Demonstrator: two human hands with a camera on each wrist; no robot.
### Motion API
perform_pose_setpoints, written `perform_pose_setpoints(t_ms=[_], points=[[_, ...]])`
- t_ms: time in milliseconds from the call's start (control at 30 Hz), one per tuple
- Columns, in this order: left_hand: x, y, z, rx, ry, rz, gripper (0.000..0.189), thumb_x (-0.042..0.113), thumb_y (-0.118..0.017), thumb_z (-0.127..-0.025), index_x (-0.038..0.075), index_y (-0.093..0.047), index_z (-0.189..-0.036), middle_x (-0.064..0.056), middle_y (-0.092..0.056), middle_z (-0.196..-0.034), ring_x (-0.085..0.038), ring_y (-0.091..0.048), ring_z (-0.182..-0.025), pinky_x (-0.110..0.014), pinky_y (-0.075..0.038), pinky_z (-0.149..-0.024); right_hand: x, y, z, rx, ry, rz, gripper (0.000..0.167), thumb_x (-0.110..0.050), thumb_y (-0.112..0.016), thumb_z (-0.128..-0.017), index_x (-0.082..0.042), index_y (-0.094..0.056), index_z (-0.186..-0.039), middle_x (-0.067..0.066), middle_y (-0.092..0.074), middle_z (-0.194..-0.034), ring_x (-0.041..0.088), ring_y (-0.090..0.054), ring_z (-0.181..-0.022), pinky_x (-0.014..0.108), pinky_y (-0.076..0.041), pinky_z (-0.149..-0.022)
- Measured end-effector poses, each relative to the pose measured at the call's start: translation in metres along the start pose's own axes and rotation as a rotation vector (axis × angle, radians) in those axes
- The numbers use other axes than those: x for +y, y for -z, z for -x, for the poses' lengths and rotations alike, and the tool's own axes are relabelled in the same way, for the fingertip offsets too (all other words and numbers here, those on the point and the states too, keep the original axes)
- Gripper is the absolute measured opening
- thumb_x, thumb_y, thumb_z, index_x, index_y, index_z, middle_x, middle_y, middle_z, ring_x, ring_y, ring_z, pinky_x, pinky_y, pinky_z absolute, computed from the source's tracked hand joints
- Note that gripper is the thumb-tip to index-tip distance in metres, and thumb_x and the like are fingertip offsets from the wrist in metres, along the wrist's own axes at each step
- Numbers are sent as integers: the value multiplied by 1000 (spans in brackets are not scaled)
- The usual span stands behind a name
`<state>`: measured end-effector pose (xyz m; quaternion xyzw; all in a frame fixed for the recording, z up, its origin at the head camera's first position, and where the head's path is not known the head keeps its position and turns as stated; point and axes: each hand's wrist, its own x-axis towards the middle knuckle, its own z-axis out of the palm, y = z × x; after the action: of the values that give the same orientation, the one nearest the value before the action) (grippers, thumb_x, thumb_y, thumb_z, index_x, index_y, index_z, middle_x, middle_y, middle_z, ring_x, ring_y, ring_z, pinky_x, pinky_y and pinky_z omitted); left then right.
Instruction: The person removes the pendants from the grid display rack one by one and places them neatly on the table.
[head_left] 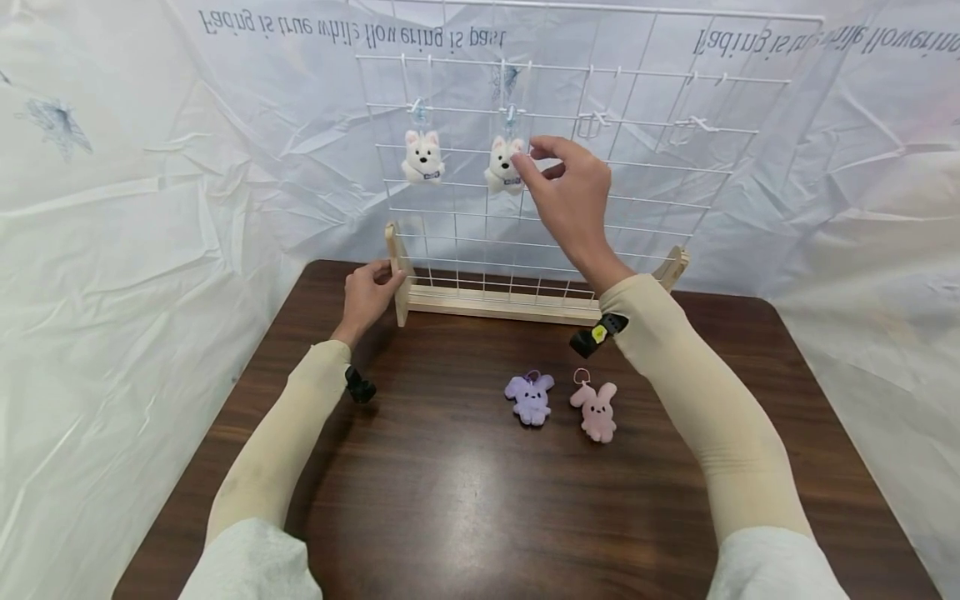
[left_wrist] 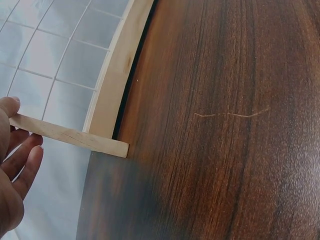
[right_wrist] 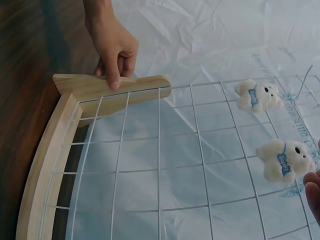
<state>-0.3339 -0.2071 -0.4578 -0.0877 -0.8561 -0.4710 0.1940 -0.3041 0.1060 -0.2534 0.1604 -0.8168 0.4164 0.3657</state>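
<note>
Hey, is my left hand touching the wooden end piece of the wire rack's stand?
Touching. The right wrist view shows it plainly: the left hand has its thumb pressed on the face of the wooden end piece.

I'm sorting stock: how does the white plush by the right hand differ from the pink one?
The white plush hangs on the wire rack; the pink plush lies on the table. The white plush has short ears; the pink plush has long ones. Both have dark eyes.
</note>
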Motion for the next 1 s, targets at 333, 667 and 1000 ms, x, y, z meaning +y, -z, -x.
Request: perform_pose_setpoints(t_ms=[333, 667, 1000], points=[[0, 0, 1, -1, 0, 9, 39, 24, -71, -99, 0, -69, -129, -21, -72, -121, -31, -72, -110, -49, -59, -90, -2, -9, -17, 53, -16, -1, 35, -38, -77, -92, -8, -78, -111, 5, -76, -101, 13, -71, -81, 14, -53, -75], [1, 0, 1, 2, -1, 8, 39, 26, -71, -99, 1, -69, -129, -20, -73, -120, -31, -72, -109, -49, -59, -89, -6, -20, -24, 72, -2, 2, 32, -36, -78, -91, -7, -78, -105, 6, -75, -96, 13, -70, -81, 13, -51, -73], [-1, 0, 1, 4, -4, 7, 39, 24, -72, -98, 0, -69, -128, -21, -72, -119, -32, -72, -109, -49, -59, -89, -7, -27, -29, 92, -16, 45, 29, -34, -80, -90, -7, -77, -98, 6, -75, -92, 15, -70, -82, 17, -52, -76]])
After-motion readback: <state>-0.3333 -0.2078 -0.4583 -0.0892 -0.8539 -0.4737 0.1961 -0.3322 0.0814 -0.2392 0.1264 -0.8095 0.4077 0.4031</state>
